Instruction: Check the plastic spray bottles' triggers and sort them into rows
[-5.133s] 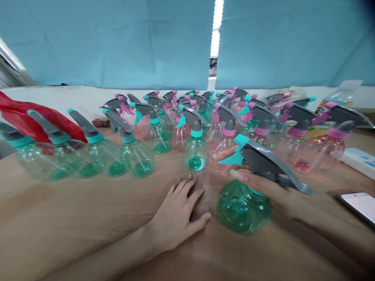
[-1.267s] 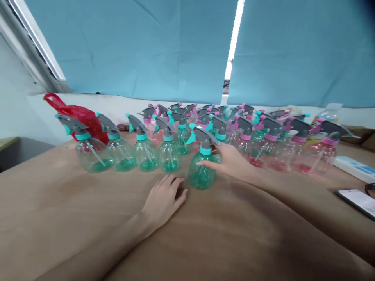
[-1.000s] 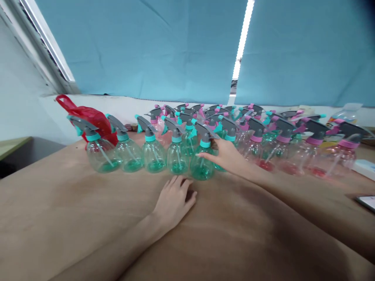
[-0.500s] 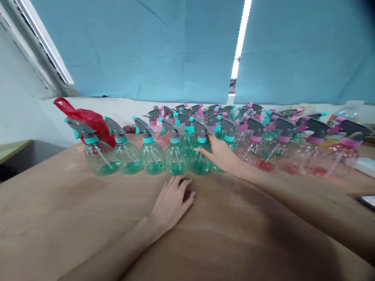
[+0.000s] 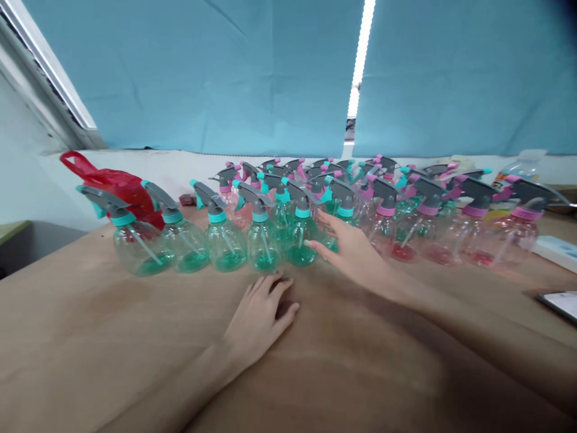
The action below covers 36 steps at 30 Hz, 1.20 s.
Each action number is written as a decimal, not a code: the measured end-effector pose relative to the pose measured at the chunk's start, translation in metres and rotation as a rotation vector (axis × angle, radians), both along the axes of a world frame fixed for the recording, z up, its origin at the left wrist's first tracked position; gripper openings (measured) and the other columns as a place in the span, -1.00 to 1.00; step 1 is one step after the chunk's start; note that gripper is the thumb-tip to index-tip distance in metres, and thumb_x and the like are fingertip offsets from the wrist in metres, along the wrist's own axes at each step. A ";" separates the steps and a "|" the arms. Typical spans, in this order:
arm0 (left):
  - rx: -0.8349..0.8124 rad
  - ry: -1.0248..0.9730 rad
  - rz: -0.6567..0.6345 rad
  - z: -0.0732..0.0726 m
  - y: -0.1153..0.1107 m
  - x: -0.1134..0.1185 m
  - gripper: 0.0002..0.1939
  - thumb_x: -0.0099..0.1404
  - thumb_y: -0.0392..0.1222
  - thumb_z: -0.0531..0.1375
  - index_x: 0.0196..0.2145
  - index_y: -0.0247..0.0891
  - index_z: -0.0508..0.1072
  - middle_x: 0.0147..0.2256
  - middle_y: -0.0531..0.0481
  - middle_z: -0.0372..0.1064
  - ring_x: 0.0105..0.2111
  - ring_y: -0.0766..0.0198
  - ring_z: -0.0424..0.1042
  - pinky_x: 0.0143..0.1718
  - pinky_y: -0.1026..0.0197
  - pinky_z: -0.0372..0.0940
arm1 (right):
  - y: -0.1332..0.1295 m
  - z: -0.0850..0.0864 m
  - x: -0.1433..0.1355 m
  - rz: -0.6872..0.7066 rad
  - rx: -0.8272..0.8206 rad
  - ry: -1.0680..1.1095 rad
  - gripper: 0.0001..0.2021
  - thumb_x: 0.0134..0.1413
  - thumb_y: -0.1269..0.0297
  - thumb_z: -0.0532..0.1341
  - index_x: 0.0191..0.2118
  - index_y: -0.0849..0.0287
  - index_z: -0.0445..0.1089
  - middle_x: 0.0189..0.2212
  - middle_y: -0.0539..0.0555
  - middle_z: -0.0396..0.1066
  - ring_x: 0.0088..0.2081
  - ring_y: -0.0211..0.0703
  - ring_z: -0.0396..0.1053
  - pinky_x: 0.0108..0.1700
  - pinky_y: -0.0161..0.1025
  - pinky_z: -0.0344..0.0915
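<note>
Several clear spray bottles stand upright in rows across the table. Those toward the left have teal collars and green bases, such as the green spray bottle; a pink spray bottle is among those at the right. My right hand is just right of that green bottle, fingers apart, partly covering another green spray bottle behind it. Nothing shows in its grasp. My left hand rests on the wooden table in front of the bottles, fingers loosely spread and holding nothing.
At the back left lies a red plastic bag. A phone and a white box lie at the right edge. Behind the bottles is a low white wall under a blue curtain. A larger clear bottle stands back right.
My right hand has drawn back from the green spray bottle, toward me and a little to the right. My left hand stays on the table. The view has shifted slightly right.
</note>
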State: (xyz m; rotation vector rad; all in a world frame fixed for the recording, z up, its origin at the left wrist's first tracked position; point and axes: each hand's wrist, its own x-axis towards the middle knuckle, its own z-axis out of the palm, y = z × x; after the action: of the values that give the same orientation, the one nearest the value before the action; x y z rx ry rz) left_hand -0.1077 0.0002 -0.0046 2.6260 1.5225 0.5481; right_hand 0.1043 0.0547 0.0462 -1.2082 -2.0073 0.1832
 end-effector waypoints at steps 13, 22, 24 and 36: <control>-0.029 -0.132 -0.037 0.004 -0.013 0.009 -0.73 0.37 -0.12 0.07 -0.01 -0.15 0.36 0.07 -0.09 0.27 0.05 0.03 0.30 0.05 -0.04 0.24 | -0.001 0.020 0.070 -0.312 -0.122 -0.159 -0.49 0.10 0.02 0.17 0.05 0.31 0.37 -0.20 0.25 0.53 -0.18 0.21 0.47 -0.12 0.09 0.31; -0.010 -0.176 -0.030 0.009 -0.014 0.010 -0.76 0.39 -0.14 0.03 -0.01 -0.14 0.32 0.06 -0.07 0.23 0.07 0.07 0.28 0.07 0.01 0.22 | 0.031 0.014 0.054 -0.252 -0.168 -0.093 -0.26 0.03 -0.14 0.17 0.16 0.38 0.19 -0.21 0.32 0.51 -0.10 0.25 0.44 -0.20 0.01 0.34; -0.021 -0.178 -0.035 0.009 -0.013 0.011 -0.76 0.39 -0.14 0.03 -0.01 -0.13 0.32 0.06 -0.07 0.22 0.06 0.08 0.28 0.06 0.01 0.23 | 0.034 0.012 0.053 -0.254 -0.172 -0.095 -0.31 0.02 -0.15 0.16 0.10 0.34 0.24 -0.26 0.30 0.51 -0.16 0.24 0.45 -0.25 0.00 0.33; -0.148 -0.302 -0.043 0.013 -0.016 0.049 -0.64 0.38 -0.08 0.07 0.10 -0.11 0.18 0.06 -0.07 0.23 0.04 0.08 0.31 0.05 -0.01 0.22 | -0.007 0.019 0.065 -0.239 -0.184 -0.197 -0.43 -0.04 -0.31 0.08 -0.20 0.15 0.31 -0.37 0.17 0.46 -0.32 0.13 0.43 -0.44 -0.14 0.19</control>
State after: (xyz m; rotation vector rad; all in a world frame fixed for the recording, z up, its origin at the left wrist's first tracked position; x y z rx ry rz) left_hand -0.0582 -0.0160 0.0082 2.3327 1.3558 0.7565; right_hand 0.1696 0.0480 0.0652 -1.6260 -2.0244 0.1366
